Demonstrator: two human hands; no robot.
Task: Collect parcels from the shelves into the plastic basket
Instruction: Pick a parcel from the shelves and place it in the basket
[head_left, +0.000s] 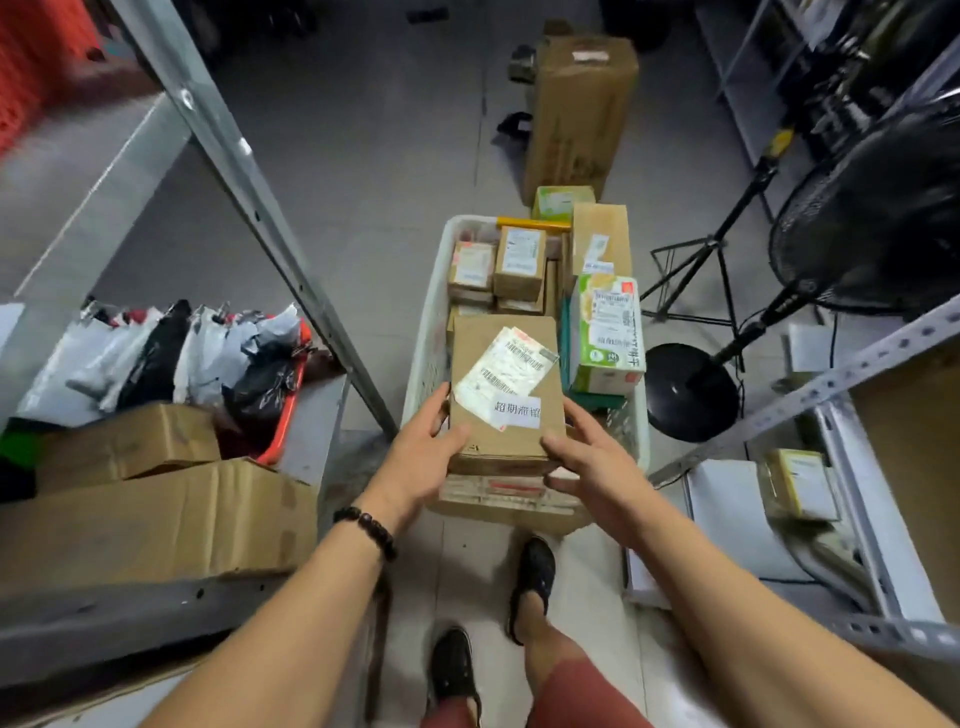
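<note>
Cardboard parcel (506, 395), label up, held level over the near end of the white plastic basket (427, 332), which stands on the floor (363, 156). The left hand (415, 452) clasps its left edge and the right hand (587, 457) its right corner, thumbs on top. This two-sided grip probably keeps it flat to settle on the packed parcels (519, 260) beneath.

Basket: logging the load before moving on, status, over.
Hands: left hand and right hand grip cardboard parcel, near end. Parcel over white basket, crowded with boxes. Nearby: green carton close beside.
</note>
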